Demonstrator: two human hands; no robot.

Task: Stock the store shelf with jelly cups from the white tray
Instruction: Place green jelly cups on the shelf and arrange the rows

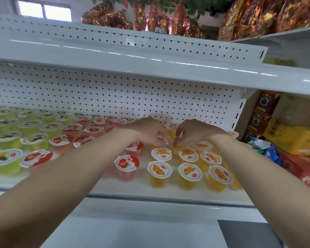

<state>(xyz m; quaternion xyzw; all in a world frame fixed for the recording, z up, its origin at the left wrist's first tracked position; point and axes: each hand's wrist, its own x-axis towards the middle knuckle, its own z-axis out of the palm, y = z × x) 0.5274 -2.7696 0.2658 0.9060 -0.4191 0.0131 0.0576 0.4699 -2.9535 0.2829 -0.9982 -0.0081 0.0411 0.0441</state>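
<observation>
Both of my arms reach deep onto the white shelf [168,193]. My left hand [149,132] is curled around a jelly cup whose white lid edge [162,139] shows under the fingers. My right hand [193,131] pinches the top of an orange jelly cup [175,149] in the back rows. Between the hands stands another orange cup [170,131]. Orange jelly cups [159,170] fill the shelf's right part, strawberry cups [126,163] the middle, green cups [5,158] the left. The white tray is out of view.
A perforated white back panel [115,93] closes the shelf, and an upper shelf [150,63] overhangs it closely. Red and yellow cartons [293,140] and a blue-white bag [265,149] sit to the right. Foil-wrapped goods [168,20] lie on top.
</observation>
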